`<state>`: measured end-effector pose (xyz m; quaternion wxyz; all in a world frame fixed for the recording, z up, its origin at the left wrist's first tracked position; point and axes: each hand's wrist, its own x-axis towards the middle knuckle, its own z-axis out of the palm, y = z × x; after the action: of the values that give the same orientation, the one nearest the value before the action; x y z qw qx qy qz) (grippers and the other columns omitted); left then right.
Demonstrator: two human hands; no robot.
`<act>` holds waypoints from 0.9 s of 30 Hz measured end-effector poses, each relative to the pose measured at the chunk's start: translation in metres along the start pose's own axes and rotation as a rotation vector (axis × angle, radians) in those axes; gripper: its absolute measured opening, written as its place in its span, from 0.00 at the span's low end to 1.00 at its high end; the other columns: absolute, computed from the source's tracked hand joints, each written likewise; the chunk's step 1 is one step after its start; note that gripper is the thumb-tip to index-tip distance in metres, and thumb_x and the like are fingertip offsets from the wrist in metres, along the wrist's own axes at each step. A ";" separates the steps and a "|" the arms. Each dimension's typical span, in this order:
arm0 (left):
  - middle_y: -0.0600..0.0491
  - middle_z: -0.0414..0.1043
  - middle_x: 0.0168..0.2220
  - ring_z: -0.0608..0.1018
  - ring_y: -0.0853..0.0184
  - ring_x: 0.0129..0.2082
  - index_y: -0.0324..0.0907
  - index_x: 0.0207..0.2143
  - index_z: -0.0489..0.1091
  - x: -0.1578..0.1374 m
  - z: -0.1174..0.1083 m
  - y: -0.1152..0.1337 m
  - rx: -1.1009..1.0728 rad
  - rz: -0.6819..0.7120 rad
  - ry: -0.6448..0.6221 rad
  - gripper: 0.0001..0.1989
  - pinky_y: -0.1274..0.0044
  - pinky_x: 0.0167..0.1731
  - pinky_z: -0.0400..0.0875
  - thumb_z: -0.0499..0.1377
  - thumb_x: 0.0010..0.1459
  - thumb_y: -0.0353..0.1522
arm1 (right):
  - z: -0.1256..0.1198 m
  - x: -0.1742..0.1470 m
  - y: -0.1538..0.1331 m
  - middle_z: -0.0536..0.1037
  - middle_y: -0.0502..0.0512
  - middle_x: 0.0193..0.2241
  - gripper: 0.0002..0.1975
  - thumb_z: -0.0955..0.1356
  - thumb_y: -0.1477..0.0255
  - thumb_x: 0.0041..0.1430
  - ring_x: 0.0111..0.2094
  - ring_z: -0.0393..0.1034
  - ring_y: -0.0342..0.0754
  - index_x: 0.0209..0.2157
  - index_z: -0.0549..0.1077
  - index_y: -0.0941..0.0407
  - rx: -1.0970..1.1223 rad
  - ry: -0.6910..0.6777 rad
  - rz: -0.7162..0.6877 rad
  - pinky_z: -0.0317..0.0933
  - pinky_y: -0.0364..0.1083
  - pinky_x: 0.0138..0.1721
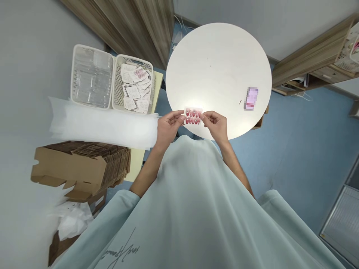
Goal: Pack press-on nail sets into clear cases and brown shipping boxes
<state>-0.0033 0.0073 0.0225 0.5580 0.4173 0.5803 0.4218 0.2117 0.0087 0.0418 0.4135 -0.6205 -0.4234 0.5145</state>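
Observation:
Between my two hands is a small card of press-on nails (pixel 193 116), with red and pink nails in two rows. My left hand (pixel 169 126) pinches its left edge between thumb and fingers. On the other side, my right hand (pixel 215 125) grips the right edge the same way. The card is held over the near edge of a round white table (pixel 218 63). A pixelated purple and pink item (pixel 251 98) lies on the table's right part.
On the left stand a white basket of clear plastic cases (pixel 92 78) and a white basket of printed cards (pixel 136 87). Nearer lie white translucent sheets (pixel 112 125) and a stack of flattened cardboard boxes (pixel 81 164). A wooden shelf (pixel 311 56) stands at right.

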 end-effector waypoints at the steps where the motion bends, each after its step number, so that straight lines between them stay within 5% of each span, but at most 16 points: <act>1: 0.49 0.86 0.38 0.86 0.63 0.37 0.42 0.50 0.86 0.001 0.001 0.000 -0.003 -0.003 0.000 0.25 0.67 0.45 0.86 0.77 0.61 0.51 | -0.001 0.001 0.001 0.77 0.48 0.26 0.30 0.80 0.37 0.58 0.27 0.68 0.43 0.35 0.82 0.52 0.012 -0.010 0.000 0.70 0.46 0.31; 6: 0.49 0.86 0.39 0.85 0.63 0.36 0.42 0.46 0.86 0.002 0.008 0.004 0.008 0.042 0.019 0.22 0.68 0.44 0.86 0.77 0.61 0.50 | -0.006 0.007 0.005 0.75 0.45 0.24 0.32 0.78 0.34 0.60 0.25 0.70 0.44 0.41 0.82 0.50 0.071 -0.091 0.016 0.71 0.45 0.29; 15: 0.48 0.86 0.47 0.88 0.59 0.47 0.45 0.47 0.88 0.001 0.020 0.018 0.042 0.141 -0.007 0.16 0.64 0.56 0.85 0.72 0.69 0.47 | -0.019 0.008 0.002 0.84 0.55 0.37 0.35 0.69 0.32 0.69 0.40 0.83 0.50 0.41 0.84 0.51 0.145 -0.147 0.041 0.84 0.52 0.46; 23: 0.44 0.83 0.61 0.88 0.58 0.51 0.49 0.60 0.83 0.008 0.028 0.012 0.074 0.150 -0.008 0.29 0.66 0.54 0.85 0.76 0.64 0.53 | -0.033 0.013 0.019 0.87 0.54 0.46 0.26 0.80 0.42 0.62 0.47 0.83 0.52 0.46 0.85 0.49 0.120 -0.138 -0.002 0.83 0.55 0.55; 27: 0.45 0.85 0.53 0.87 0.62 0.42 0.49 0.62 0.81 0.012 0.037 0.007 0.066 0.102 -0.036 0.31 0.69 0.46 0.86 0.77 0.64 0.53 | -0.043 0.014 0.025 0.87 0.55 0.48 0.24 0.79 0.43 0.64 0.50 0.84 0.53 0.47 0.85 0.48 0.114 -0.114 -0.048 0.82 0.56 0.59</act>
<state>0.0335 0.0222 0.0248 0.5317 0.4721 0.5618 0.4228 0.2582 0.0110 0.0198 0.4356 -0.5553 -0.4312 0.5621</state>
